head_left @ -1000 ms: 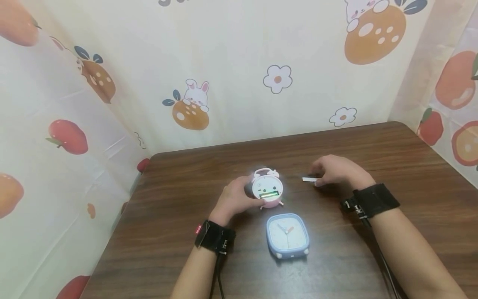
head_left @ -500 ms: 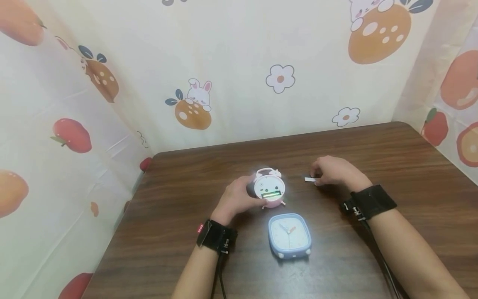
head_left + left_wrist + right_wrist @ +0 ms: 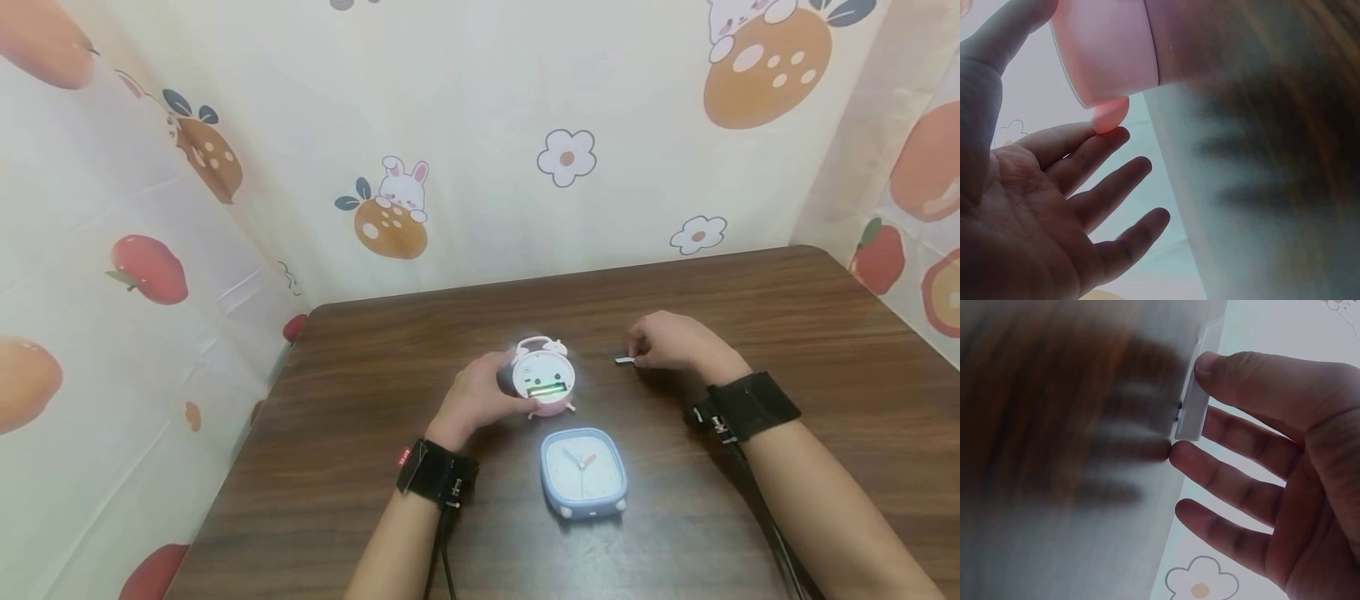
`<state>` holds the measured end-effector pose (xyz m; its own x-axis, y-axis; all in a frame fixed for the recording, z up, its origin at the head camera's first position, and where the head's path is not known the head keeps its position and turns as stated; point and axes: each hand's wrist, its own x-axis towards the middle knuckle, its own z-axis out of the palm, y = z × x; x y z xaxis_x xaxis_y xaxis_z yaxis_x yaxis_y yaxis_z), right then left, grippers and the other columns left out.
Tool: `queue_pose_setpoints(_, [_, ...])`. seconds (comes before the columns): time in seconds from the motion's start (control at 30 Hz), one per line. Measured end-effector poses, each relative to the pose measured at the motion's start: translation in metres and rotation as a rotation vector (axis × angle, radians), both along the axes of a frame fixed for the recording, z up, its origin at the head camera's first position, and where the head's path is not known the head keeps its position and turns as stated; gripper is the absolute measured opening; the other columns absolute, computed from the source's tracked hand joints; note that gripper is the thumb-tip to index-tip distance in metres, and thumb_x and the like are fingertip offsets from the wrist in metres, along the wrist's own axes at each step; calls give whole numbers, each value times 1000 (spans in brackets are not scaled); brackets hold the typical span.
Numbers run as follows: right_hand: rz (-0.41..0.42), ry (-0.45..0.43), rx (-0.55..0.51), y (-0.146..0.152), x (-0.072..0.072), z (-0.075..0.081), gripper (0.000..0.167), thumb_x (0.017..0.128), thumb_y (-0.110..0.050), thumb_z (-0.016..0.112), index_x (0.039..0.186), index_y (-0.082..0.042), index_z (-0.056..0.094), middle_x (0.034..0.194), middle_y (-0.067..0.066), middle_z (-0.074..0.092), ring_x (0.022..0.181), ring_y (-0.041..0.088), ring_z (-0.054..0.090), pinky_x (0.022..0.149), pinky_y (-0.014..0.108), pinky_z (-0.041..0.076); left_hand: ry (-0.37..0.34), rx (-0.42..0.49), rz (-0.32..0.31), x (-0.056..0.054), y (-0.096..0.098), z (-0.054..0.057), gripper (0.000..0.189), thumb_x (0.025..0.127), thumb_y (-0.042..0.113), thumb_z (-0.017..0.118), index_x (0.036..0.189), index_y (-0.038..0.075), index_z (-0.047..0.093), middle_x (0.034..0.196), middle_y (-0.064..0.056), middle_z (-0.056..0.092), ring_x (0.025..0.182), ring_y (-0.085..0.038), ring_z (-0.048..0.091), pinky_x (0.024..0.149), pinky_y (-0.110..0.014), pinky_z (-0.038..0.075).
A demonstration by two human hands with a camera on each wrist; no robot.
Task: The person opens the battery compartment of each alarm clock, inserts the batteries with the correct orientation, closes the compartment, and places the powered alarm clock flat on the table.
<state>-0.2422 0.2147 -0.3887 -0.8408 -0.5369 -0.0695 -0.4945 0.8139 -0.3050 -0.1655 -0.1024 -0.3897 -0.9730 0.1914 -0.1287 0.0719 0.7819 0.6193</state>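
A small pink twin-bell alarm clock stands on the table with its white back toward the head camera. Its battery compartment is uncovered, and a green and gold strip shows inside. My left hand grips the clock's left side, thumb low at its front; in the left wrist view the thumb lies against the pink body and fingertips meet a pink bell. Off to the right, my right hand pinches a thin white battery cover near the tabletop, small tabs along its edge.
A blue square alarm clock sits face up in front of the pink one. Both wrists wear black straps with trailing cables. A printed curtain hangs behind the brown wooden table and along its sides.
The battery cover has turned in my right hand, so its white face looks thinner. My left hand keeps its hold on the pink clock; the head view has shifted slightly.
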Motion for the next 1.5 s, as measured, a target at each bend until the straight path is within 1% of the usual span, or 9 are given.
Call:
queue_pose_setpoints(0.13, [-20, -13, -3, 0, 0, -1, 9, 81, -14, 70, 75, -21, 68, 80, -6, 66, 75, 13, 57, 70, 37, 49, -3, 0, 3, 1, 0, 0, 88, 66, 52, 83, 142, 26, 46, 139, 4, 53, 124, -18, 48, 103, -50, 41])
queue_pose_setpoints(0.3, [-41, -26, -15, 1, 1, 1, 7, 82, -15, 68, 77, -20, 66, 79, -4, 64, 72, 14, 54, 65, 33, 46, -1, 2, 7, 1, 1, -1, 89, 66, 52, 83, 143, 26, 46, 139, 4, 52, 123, -19, 48, 103, -50, 41])
queue_pose_setpoints(0.53, [-67, -16, -94, 2, 4, 6, 6, 83, -12, 67, 79, -17, 66, 75, -2, 61, 67, 15, 51, 59, 29, 43, -5, 5, 3, 0, 2, -1, 89, 66, 52, 83, 143, 26, 46, 140, 4, 52, 125, -18, 47, 104, -49, 41])
queue_pose_setpoints(0.77, [-89, 96, -132, -2, 5, 11, 5, 82, -16, 68, 81, -17, 64, 74, -3, 63, 67, 14, 52, 62, 30, 44, 34, 2, -27, 0, 2, -1, 89, 67, 51, 83, 143, 24, 46, 140, 3, 53, 126, -16, 48, 106, -46, 40])
queue_pose_setpoints(0.9, [-113, 106, -155, -4, 5, 12, 5, 83, -18, 69, 85, -17, 64, 79, -2, 66, 69, 15, 55, 65, 34, 48, 29, 3, -25, 0, 1, -2, 89, 67, 51, 83, 143, 24, 46, 140, 3, 52, 126, -17, 48, 106, -47, 40])
queue_pose_setpoints(1.03, [-128, 91, -197, -5, 6, 13, 10, 85, -17, 68, 94, -14, 67, 87, 1, 69, 75, 16, 58, 71, 39, 52, 25, -1, -22, 0, 1, -2, 91, 67, 51, 83, 144, 24, 45, 141, 3, 52, 127, -17, 47, 106, -47, 40])
queue_pose_setpoints(1.17, [-129, 88, -205, -6, 5, 13, 15, 85, -16, 67, 99, -10, 69, 91, 4, 70, 76, 17, 59, 73, 41, 52, 27, -4, -22, 0, 2, -1, 92, 66, 52, 83, 145, 25, 44, 141, 4, 51, 126, -16, 47, 106, -46, 40])
queue_pose_setpoints(1.33, [-124, 118, -197, -9, 7, 13, 14, 83, -15, 68, 96, -10, 69, 90, 3, 68, 78, 19, 58, 74, 41, 51, 29, 4, -25, -1, 1, -1, 90, 67, 52, 83, 144, 24, 45, 140, 4, 52, 124, -16, 48, 105, -47, 41])
queue_pose_setpoints(1.5, [-83, 135, -203, -16, 11, 16, 15, 81, -15, 69, 96, -12, 70, 91, 2, 67, 79, 18, 58, 74, 39, 51, 29, 3, -21, 0, 1, 0, 91, 66, 51, 83, 144, 24, 45, 140, 4, 52, 123, -16, 48, 104, -46, 41])
